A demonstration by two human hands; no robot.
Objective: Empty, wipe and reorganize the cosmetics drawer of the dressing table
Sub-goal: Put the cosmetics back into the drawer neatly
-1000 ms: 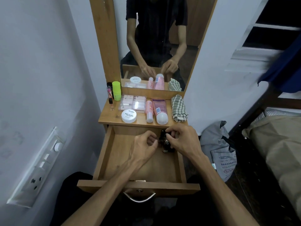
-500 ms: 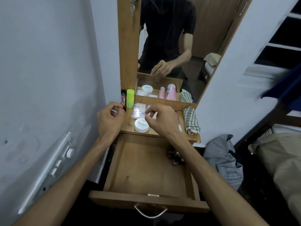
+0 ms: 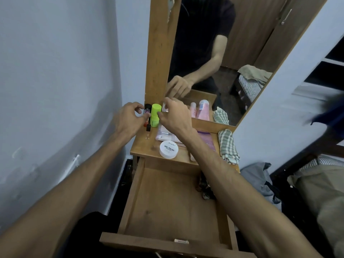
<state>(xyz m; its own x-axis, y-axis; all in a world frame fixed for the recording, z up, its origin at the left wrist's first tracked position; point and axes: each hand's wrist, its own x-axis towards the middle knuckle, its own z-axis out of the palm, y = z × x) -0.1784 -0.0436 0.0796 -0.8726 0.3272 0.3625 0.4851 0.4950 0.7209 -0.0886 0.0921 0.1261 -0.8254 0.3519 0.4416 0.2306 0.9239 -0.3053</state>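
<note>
Beside the mirror, your left hand [image 3: 128, 119] and right hand [image 3: 174, 116], up from the open wooden drawer [image 3: 167, 205], close on the lime-green cylindrical stick [image 3: 155, 115]; grip unclear, probably restocking.

A lime-green tube [image 3: 156, 114] is glowing at the back of the warm brown wooden worktop [image 3: 143, 146], with a black-capped bottle [image 3: 148, 108] showing pinkish purple just beside it, and a white round jar [image 3: 169, 149] printed with black lettering is sitting nearer the front edge. A cloth [image 3: 228, 144] checked in green and white is lying at the right, while pale pink tubes are showing in the mirror [image 3: 223, 58]. The drawer [image 3: 167, 205] is showing the same brown wood, against pale bluish-grey walls [image 3: 55, 71].
</note>
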